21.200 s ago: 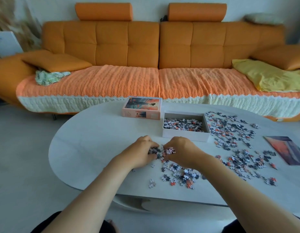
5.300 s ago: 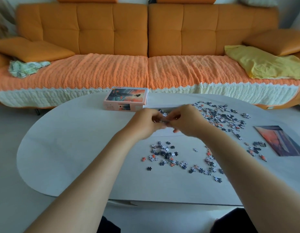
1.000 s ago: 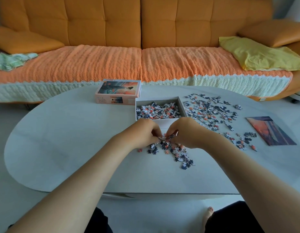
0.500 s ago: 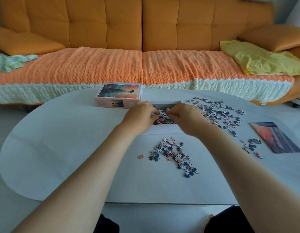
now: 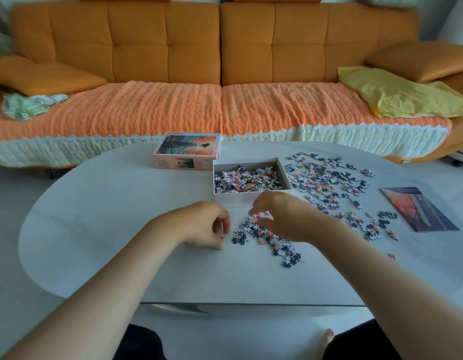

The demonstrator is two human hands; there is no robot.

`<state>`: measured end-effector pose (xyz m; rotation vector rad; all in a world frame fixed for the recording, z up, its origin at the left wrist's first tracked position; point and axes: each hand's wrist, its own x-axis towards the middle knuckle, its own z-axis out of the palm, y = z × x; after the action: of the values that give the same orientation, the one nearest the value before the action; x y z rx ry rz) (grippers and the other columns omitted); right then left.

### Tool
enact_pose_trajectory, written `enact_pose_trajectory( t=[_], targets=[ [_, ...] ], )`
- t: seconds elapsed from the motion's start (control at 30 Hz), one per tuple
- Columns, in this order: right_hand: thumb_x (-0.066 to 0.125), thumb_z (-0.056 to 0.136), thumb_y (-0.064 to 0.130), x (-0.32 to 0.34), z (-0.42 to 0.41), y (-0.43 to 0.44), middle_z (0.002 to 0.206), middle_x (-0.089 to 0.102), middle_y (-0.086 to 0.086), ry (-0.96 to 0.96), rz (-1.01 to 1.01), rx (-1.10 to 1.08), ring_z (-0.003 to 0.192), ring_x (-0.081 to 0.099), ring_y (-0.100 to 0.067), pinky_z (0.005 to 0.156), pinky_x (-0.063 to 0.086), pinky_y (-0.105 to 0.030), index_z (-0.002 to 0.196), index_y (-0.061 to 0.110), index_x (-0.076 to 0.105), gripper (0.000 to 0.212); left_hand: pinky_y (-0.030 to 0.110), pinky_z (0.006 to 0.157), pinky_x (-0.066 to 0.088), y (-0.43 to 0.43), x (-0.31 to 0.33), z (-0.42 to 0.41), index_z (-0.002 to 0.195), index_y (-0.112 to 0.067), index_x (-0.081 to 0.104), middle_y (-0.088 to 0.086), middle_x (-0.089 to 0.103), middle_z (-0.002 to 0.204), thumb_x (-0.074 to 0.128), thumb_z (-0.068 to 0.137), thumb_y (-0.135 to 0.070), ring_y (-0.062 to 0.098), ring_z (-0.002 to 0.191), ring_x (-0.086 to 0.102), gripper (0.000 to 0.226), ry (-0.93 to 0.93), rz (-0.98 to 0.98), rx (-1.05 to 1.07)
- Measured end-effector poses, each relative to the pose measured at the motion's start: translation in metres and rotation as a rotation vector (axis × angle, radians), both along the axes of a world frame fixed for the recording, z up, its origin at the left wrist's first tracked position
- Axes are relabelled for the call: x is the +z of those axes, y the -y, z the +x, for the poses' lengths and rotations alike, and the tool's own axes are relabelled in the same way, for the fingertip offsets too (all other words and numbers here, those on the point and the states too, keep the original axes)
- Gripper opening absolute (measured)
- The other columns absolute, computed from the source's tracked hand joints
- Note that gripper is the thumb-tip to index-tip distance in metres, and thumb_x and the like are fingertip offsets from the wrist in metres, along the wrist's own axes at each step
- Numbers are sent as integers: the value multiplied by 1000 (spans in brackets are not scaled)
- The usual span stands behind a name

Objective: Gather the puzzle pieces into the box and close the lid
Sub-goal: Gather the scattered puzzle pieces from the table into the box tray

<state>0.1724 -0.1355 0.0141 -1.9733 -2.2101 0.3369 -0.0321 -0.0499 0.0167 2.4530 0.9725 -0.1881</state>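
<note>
- Both hands have come back from the box [image 5: 252,198] to the near pile [image 5: 268,237] at 6 o'clock of it
- Left hand [image 5: 207,226] curled, whether holding unclear; right hand [image 5: 282,216] loosely open, raking pieces together to scoop
- Lid [image 5: 187,151] waits at the box's 10 o'clock on the table [image 5: 108,229]; more pieces [image 5: 326,180] at 3 o'clock

Open box [image 5: 251,197] half-full of puzzle pieces [image 5: 247,180]; lid [image 5: 188,151] just beside.

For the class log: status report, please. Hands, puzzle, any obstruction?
Left hand curled, right hand reaching into near pile. Box part filled, lid off. Nothing in the way.
</note>
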Motion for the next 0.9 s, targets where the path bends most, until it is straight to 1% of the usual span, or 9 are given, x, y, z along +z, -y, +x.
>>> enact_pose_trajectory(
  t=[0.1,0.2,0.33,0.43,0.5,0.57,0.7,0.8,0.9],
  targets=[
    [54,95,25,-16,-4,5,132,48,2,86,-60,-21,117,44,-21,101,41,-41,127,28,59,32,21,72,49,2,-6,-1,94,-29,70,-12,64,86,78,77,-24,5,78,61,20,74,-22,55],
    [50,96,17,-13,-5,10,125,52,3,-38,-90,-20,117,45,-19,101,40,-36,123,29,63,32,14,66,46,3,-11,4,93,-27,72,-12,67,82,77,77,-18,3,74,61,19,166,-21,80],
    [57,94,25,4,7,21,139,46,11,-142,-110,-67,120,50,-11,102,38,-26,135,34,51,42,11,66,43,8,-16,15,105,-22,69,-13,66,82,72,84,-18,-2,72,58,22,244,25,79],
    [76,76,45,16,26,31,143,36,7,-50,-240,-133,126,43,-17,107,39,-38,146,36,34,82,21,79,46,12,-16,26,124,-24,59,-14,59,97,65,90,-32,3,84,57,36,218,27,58],
    [83,67,49,17,33,36,138,38,4,14,-345,-190,121,47,-20,104,43,-41,149,36,28,99,25,85,45,16,-18,31,135,-28,49,-11,50,111,67,84,-48,7,94,54,57,143,40,12],
    [84,67,46,12,33,37,124,49,7,-2,-375,-196,107,52,-15,96,45,-32,145,33,37,93,31,90,46,20,-21,36,140,-29,45,-8,45,118,71,78,-54,12,104,52,71,87,79,-25],
    [83,72,34,3,20,24,105,64,10,-116,-263,-217,92,60,-10,85,49,-25,131,26,58,64,32,86,48,21,-24,43,122,-25,63,-6,47,104,74,83,-38,16,97,57,42,175,99,-19],
    [80,77,30,2,14,16,105,65,8,-160,-223,-239,91,60,-11,83,51,-25,133,23,56,62,26,79,47,18,-21,43,120,-22,65,-7,49,99,75,83,-33,14,90,56,40,196,82,-25],
    [76,79,39,6,19,14,118,58,6,-121,-237,-228,96,55,-11,83,46,-23,140,24,47,69,23,78,44,13,-15,36,130,-21,58,-9,49,104,74,82,-42,9,89,53,55,176,67,-3]
  ],
)
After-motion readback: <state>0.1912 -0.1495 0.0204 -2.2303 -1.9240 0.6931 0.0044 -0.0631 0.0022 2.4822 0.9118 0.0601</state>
